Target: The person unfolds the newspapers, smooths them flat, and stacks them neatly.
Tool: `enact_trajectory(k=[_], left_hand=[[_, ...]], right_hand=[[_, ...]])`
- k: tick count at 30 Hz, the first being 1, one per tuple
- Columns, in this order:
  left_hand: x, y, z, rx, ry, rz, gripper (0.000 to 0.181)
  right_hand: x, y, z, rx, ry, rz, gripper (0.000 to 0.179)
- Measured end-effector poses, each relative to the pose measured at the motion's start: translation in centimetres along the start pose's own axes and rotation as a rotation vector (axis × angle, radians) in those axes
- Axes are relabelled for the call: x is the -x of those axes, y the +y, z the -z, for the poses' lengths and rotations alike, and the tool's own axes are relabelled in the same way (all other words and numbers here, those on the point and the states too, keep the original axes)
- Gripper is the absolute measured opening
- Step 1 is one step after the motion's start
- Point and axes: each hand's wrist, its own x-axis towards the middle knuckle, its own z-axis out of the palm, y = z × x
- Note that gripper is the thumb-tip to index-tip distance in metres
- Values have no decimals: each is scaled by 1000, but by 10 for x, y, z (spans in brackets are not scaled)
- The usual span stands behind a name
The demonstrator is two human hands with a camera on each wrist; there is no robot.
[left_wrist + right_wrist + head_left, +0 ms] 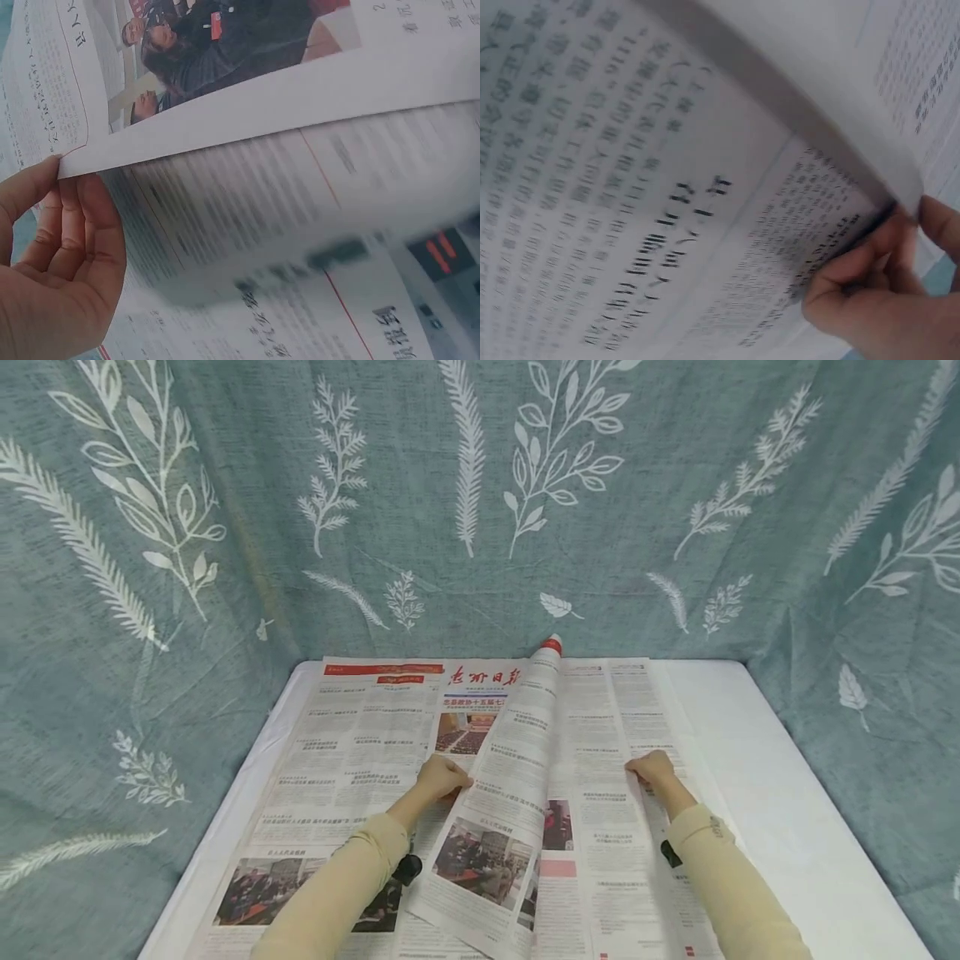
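Observation:
A newspaper (352,735) lies spread wide on the white table. One page (517,752) is lifted and curls over from the right, its far end rolled into a cone. My left hand (444,778) pinches the left edge of that page between thumb and fingers; in the left wrist view, the left hand (67,255) holds the page's white margin (247,127), which bows above the sheets beneath. Over the right part of the newspaper, my right hand (652,767) pinches a paper edge, and in the right wrist view its thumb and fingers (885,262) grip a raised sheet edge (825,112).
The white table (772,777) shows to the right of the newspaper. A grey-green curtain (420,510) with white leaf prints hangs behind the table and along both sides. A dark wrist camera (407,869) sits below my left wrist, close over the pages.

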Motion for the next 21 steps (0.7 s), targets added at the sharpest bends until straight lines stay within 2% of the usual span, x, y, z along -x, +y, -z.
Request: enact_trajectory(k=[2, 5, 8, 10, 12, 13, 21], left_hand=[[0, 0, 1, -3, 5, 6, 17], [2, 3, 1, 14, -4, 12, 18], [4, 5, 1, 21, -3, 13, 17], [3, 5, 1, 2, 5, 9, 17], [2, 5, 3, -26, 14, 2, 16], [2, 5, 4, -37, 18, -1, 17], [-1, -1, 16, -80, 28, -45, 19]], right_hand=[[2, -2, -1, 102, 47, 67, 49], [2, -4, -7, 331, 72, 298, 61], [4, -7, -14, 488, -45, 527, 78], [8, -9, -18, 532, -153, 603, 84], [11, -12, -20, 545, -233, 601, 89], [12, -13, -22, 557, -243, 593, 89], [6, -16, -23, 584, -238, 517, 92]])
